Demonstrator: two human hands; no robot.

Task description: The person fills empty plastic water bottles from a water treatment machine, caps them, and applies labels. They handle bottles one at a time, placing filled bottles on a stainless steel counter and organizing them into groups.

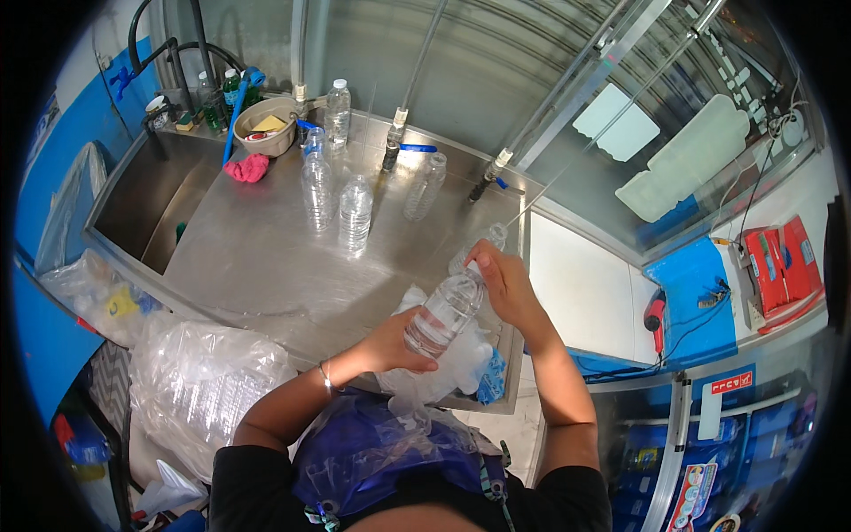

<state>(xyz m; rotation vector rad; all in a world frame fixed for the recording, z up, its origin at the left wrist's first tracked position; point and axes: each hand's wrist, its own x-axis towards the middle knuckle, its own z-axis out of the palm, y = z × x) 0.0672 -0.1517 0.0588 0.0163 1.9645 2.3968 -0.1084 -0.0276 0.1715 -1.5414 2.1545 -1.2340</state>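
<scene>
A clear plastic bottle [446,310] of see-through liquid is tilted in front of me over the counter's near edge. My left hand [394,344] is closed round its lower body. At the top end, my right hand [503,282] grips the white cap [475,268] with its fingers; they partly hide it. Another clear bottle [486,244] stands just behind my right hand. Farther left are more clear bottles: one [355,215] in front, one [317,191] beside it, one [426,188] to the right. A white-capped bottle [338,115] stands at the back.
The steel counter [257,239] has a sink [146,208] at its left. A basin [266,146] and a pink cloth [246,168] lie near it. Valve pipes [396,142] line the back. Crumpled plastic [461,359] lies under my hands; a big plastic bag [199,381] stands left.
</scene>
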